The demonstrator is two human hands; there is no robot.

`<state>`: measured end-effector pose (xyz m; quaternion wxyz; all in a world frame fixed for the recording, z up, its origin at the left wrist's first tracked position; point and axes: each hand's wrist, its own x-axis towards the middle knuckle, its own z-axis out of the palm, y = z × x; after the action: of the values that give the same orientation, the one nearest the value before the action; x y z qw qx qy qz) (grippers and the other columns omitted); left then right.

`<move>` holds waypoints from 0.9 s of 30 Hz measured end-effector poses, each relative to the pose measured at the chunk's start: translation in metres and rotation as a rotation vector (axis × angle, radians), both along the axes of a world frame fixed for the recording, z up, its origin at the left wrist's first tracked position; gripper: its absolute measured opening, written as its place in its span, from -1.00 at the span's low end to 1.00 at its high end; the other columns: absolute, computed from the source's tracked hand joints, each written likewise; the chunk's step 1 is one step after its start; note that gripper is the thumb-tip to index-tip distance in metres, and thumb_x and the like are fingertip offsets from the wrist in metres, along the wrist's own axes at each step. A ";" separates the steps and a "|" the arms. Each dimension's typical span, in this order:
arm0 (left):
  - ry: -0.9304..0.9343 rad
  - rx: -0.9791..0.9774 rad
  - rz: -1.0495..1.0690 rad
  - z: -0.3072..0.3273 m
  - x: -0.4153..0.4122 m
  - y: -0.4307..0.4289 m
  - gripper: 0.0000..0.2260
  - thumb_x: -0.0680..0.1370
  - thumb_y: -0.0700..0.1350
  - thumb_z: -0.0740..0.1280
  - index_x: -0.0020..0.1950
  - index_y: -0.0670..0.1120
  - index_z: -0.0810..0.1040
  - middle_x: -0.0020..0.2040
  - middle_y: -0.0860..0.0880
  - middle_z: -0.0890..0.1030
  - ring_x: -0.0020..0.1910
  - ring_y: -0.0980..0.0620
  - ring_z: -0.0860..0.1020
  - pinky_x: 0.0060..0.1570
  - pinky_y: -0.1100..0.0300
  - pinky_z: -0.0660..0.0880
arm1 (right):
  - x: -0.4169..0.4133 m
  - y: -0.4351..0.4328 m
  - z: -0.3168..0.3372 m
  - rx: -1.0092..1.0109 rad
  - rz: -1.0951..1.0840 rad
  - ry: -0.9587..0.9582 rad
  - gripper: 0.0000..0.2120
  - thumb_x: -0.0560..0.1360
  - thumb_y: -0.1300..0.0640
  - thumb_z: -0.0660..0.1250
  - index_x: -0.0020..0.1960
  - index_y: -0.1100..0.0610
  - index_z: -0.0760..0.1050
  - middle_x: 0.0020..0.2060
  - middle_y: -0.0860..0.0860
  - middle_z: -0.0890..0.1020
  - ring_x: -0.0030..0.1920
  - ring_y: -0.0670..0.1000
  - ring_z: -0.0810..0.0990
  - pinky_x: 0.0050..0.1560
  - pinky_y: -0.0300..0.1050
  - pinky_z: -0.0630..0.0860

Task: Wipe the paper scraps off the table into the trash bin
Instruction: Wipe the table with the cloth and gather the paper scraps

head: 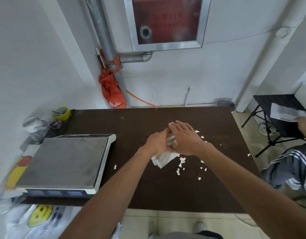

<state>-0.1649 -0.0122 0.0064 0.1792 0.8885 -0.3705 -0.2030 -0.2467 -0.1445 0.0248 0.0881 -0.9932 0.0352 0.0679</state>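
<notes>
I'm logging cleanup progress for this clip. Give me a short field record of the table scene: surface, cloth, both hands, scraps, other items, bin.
surface: dark brown table
cloth: pale rag, bunched under both hands
left hand: gripping the rag
right hand: flat, pressed over the rag
scraps: white paper scraps scattered on the table, mostly right of the rag; one lone piece to its left
other items: weighing scale on the table's left side
trash bin: none clearly in view

My dark table (pixel 148 192) carries a scale (pixel 66 163) at its left. White paper scraps (pixel 180 163) and a cloth (pixel 163 158) lie right of that scale.
</notes>
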 end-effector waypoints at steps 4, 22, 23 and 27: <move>-0.179 0.014 -0.036 0.010 -0.001 0.002 -0.33 0.41 0.19 0.53 0.36 -0.07 0.34 0.11 -0.05 0.66 0.00 -0.10 0.66 0.04 -0.04 0.61 | 0.007 -0.002 -0.008 -0.194 0.066 0.040 -0.21 0.46 -0.12 0.33 0.55 0.14 0.08 0.51 0.06 0.28 0.57 0.09 0.08 0.56 0.10 -0.07; -0.239 -0.051 -0.182 -0.019 0.023 -0.019 -0.44 0.44 0.13 0.53 0.32 -0.03 0.41 0.17 -0.04 0.52 0.12 -0.06 0.57 0.08 0.07 0.51 | 0.020 -0.048 -0.035 -0.198 0.045 0.079 -0.61 0.43 -0.14 0.26 0.19 -0.01 0.37 -0.10 -0.09 0.64 -0.02 0.05 0.62 0.15 0.00 0.42; -0.197 -0.029 -0.139 -0.022 0.027 -0.020 -0.37 0.43 0.15 0.53 0.38 -0.04 0.38 0.23 -0.05 0.48 0.16 -0.07 0.55 0.13 0.05 0.51 | 0.022 -0.053 -0.038 -0.175 0.046 0.104 -0.67 0.43 -0.10 0.28 0.15 -0.02 0.37 -0.10 -0.09 0.64 -0.04 0.05 0.63 0.11 -0.02 0.44; -0.005 0.064 0.064 -0.034 0.046 -0.015 -0.06 0.39 0.23 0.53 0.59 -0.11 0.15 0.51 -0.14 0.29 0.42 -0.16 0.43 0.35 -0.06 0.44 | 0.038 -0.083 -0.046 -0.088 -0.005 0.232 -0.70 0.42 -0.12 0.34 0.09 -0.04 0.42 -0.05 -0.07 0.63 0.01 0.06 0.61 -0.09 -0.07 0.40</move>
<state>-0.1189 -0.0270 -0.0274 0.1564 0.9056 -0.3356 -0.2068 -0.2085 -0.2271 -0.0211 0.0401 -0.9814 0.0505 0.1807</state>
